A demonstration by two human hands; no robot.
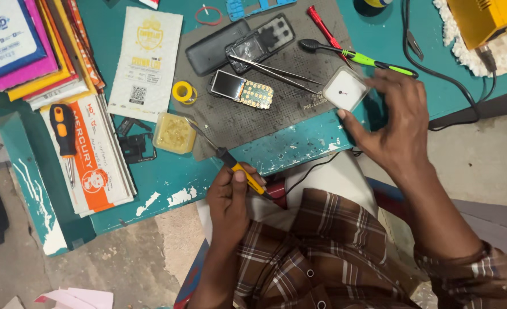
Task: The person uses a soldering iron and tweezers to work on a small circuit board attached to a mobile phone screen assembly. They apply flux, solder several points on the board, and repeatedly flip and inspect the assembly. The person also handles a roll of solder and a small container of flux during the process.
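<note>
Left hand (pixel 230 197): grip clamped on a soldering iron (pixel 239 170) with a yellow-and-black handle, at the near edge of the counter (pixel 299 149); the tip points far and left, toward a small yellow tub (pixel 174 133).

Right hand (pixel 393 123): fingers closed on a small clear square box (pixel 345 90), at the right edge of the grey mat (pixel 270 103).

On the mat: a bare phone board with screen and keypad (pixel 242 88), just left of centre; tweezers (pixel 276 73) lying across; a black phone shell (pixel 260 41) and a black back cover (pixel 216 47) at the far side.

Right of the mat, far: a green-and-black brush (pixel 359 57) and a red screwdriver (pixel 325 26).

Left of the mat: a yellow solder reel (pixel 183 91), an orange-and-black screwdriver (pixel 63 130), stacked packets (pixel 36 51).
</note>
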